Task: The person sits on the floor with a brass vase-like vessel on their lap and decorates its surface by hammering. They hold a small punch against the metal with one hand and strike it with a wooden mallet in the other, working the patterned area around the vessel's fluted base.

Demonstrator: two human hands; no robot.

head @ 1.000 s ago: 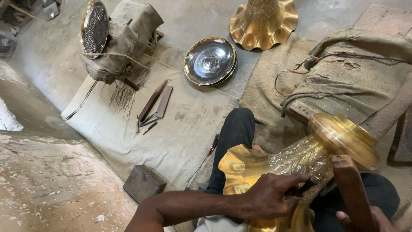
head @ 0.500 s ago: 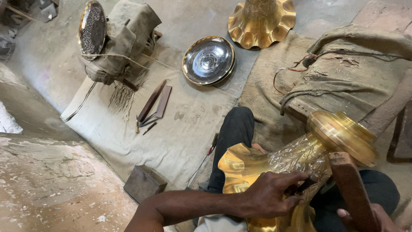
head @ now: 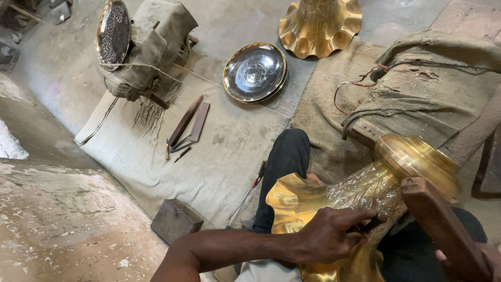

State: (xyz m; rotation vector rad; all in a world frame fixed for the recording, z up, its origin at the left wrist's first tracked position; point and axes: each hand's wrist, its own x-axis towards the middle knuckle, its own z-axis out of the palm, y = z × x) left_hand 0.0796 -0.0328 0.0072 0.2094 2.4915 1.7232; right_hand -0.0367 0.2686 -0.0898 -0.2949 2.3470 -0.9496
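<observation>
Far left, an embossed round plate (head: 112, 32) leans upright against a canvas-wrapped bundle (head: 151, 47); leave it, it's well apart from your work. On the pale cloth (head: 156, 156) lie flat wooden strips and small chisels (head: 187, 125), a dark metal block (head: 175, 222) sits at the cloth's near edge, and a shiny round tray (head: 255, 71) lies beyond, with a second fluted brass vase (head: 319, 23) at top. Your piece, the fluted brass vase (head: 365, 203), lies tilted across your lap on the black trouser leg (head: 284, 172), scalloped mouth toward the left, ringed base up to the right by the sacking (head: 417, 78). Your left hand (head: 329, 235) is clenched round a small chisel (head: 371, 225), tip pressed to the chased neck of the vase. Keep that fist low and braced on the brass so the point doesn't skate on the curve; hold the tool square to the surface. Your right hand (head: 472, 261) is mostly out of frame at the lower right corner, grasping the wooden mallet (head: 438, 230), whose head sits just above the chisel end. Short, even taps should suit this; heavy blows could likely dent thin sheet. Pin the vase with your thigh so it can't roll.
</observation>
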